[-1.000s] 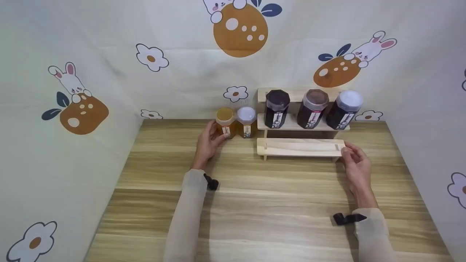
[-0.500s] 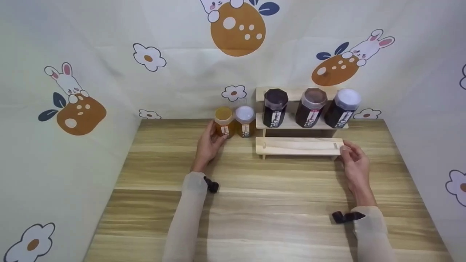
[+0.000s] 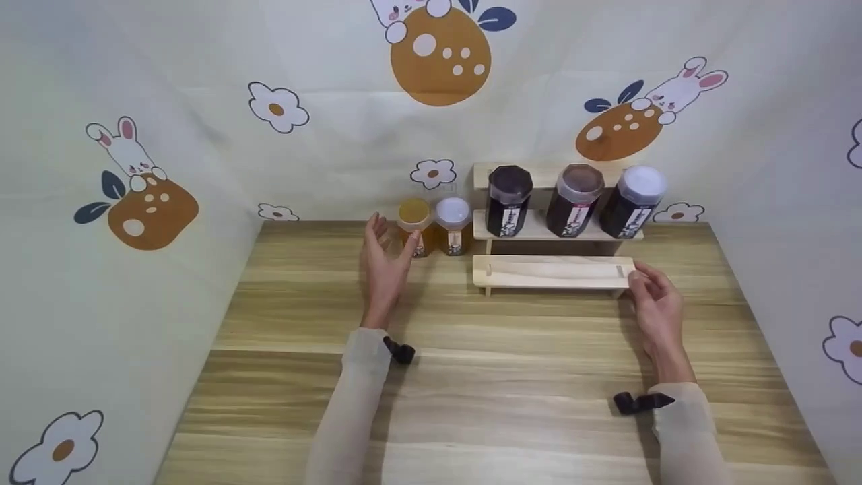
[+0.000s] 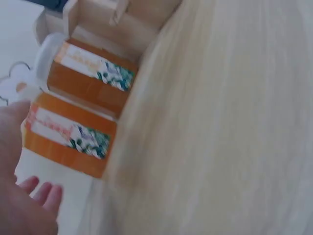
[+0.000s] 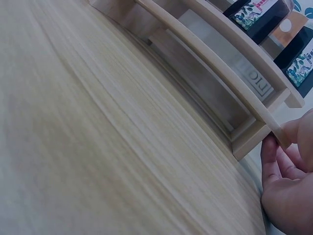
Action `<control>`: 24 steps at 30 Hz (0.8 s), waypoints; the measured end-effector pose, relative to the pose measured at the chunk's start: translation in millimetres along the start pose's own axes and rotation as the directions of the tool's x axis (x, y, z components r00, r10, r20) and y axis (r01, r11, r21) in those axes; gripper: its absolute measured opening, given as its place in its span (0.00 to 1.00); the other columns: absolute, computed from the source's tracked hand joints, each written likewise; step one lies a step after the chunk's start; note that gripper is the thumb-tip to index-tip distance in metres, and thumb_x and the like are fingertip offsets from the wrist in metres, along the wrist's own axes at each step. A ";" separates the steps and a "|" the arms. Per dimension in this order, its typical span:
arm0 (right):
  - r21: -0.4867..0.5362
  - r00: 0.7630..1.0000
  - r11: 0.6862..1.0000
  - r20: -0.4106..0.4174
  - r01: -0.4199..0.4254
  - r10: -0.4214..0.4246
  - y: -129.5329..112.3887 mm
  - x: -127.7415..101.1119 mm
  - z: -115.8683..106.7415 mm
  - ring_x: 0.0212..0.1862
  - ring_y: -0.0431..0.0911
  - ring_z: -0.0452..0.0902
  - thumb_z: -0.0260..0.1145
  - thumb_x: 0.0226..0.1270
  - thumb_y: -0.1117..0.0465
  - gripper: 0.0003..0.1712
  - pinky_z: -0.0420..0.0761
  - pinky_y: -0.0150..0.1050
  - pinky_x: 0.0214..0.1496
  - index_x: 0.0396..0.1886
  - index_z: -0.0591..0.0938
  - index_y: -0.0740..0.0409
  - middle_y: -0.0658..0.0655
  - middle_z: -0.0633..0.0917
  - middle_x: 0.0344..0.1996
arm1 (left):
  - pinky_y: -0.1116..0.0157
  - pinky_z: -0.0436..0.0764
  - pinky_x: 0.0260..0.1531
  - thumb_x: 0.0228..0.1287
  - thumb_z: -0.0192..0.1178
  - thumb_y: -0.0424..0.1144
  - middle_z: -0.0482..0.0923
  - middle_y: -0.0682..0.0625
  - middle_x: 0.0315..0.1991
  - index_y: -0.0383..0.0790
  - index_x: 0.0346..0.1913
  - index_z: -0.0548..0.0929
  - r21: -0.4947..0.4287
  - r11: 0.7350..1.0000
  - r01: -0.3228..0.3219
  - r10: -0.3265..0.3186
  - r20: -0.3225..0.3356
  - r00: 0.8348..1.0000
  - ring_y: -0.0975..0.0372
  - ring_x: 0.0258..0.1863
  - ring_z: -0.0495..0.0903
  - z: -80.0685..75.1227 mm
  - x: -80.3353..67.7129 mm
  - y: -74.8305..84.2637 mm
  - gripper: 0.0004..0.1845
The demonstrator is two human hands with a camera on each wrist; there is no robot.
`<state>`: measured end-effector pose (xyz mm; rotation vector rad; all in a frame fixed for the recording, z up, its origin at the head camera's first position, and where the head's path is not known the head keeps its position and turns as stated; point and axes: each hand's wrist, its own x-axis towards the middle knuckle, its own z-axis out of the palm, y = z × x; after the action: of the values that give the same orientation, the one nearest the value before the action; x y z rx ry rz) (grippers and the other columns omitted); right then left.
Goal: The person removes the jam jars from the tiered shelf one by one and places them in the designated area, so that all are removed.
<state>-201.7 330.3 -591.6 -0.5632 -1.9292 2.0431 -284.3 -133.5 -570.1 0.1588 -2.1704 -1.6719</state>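
Note:
Two amber jars stand side by side on the table, left of a tiered wooden rack (image 3: 552, 273). The nearer-to-hand one is the yellow-lidded jar (image 3: 413, 212); beside it is the white-lidded amber jar (image 3: 453, 214). My left hand (image 3: 385, 273) is spread around the yellow-lidded jar, thumb in front of it and fingers off to its left. In the left wrist view a gap shows between those fingers and the amber jar (image 4: 68, 134). My right hand (image 3: 658, 306) pinches the right end of the rack's lowest shelf, thumb on top and fingers beneath, as the right wrist view shows.
Three dark jars line the middle shelf: one with a black lid (image 3: 510, 202), one with a brown lid (image 3: 576, 201), one with a white lid (image 3: 634, 202). A patterned cloth (image 3: 337, 155) hangs behind and along both sides of the wood-grain table (image 3: 512, 391).
My left hand has loosened from the yellow-lidded jar, its fingers spreading left and the wrist drawing slightly back. The jars stay in place, and my right hand keeps its pinch on the shelf.

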 end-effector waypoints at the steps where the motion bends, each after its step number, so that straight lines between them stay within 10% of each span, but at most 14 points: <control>1: -0.003 1.000 1.000 -0.002 -0.002 0.002 -0.4 -0.4 -0.3 0.47 0.33 0.82 0.71 0.78 0.59 0.26 0.83 0.21 0.40 0.71 0.81 0.62 0.44 0.87 0.44 | 0.55 0.75 0.78 0.68 0.76 0.54 0.72 0.46 0.77 0.45 0.82 0.64 -0.006 1.000 -0.030 0.030 -0.036 0.999 0.53 0.76 0.72 1.4 -1.5 5.0 0.47; 8: 0.014 1.000 0.999 -0.003 -0.029 0.029 -1.6 -0.6 0.4 0.47 0.34 0.81 0.72 0.77 0.57 0.26 0.83 0.23 0.39 0.70 0.82 0.59 0.45 0.86 0.47 | 0.53 0.80 0.70 0.70 0.75 0.45 0.81 0.50 0.64 0.43 0.69 0.75 -0.070 0.967 -0.245 0.228 -0.189 0.955 0.51 0.66 0.79 19.7 -14.5 45.5 0.30; 15: 0.021 1.000 0.999 0.000 -0.030 0.030 -1.2 0.6 -0.1 0.49 0.34 0.81 0.71 0.78 0.58 0.26 0.84 0.22 0.45 0.71 0.81 0.62 0.43 0.87 0.46 | 0.46 0.84 0.67 0.66 0.77 0.34 0.82 0.40 0.62 0.36 0.68 0.76 -0.167 0.939 -0.302 0.292 -0.082 0.953 0.48 0.64 0.81 47.9 -27.3 67.7 0.31; 24: 0.006 0.999 0.999 0.000 -0.038 0.038 -1.6 1.4 -0.8 0.49 0.33 0.81 0.70 0.79 0.59 0.27 0.85 0.22 0.47 0.72 0.80 0.62 0.43 0.88 0.45 | 0.52 0.88 0.64 0.69 0.76 0.41 0.83 0.39 0.60 0.35 0.65 0.78 -0.202 0.904 -0.378 0.404 0.109 0.908 0.50 0.61 0.84 82.3 -36.7 89.4 0.27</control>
<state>-202.7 331.8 -590.2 -0.6024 -1.9258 2.0710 -268.3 -22.2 -511.2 -0.4404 -1.9715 -1.6638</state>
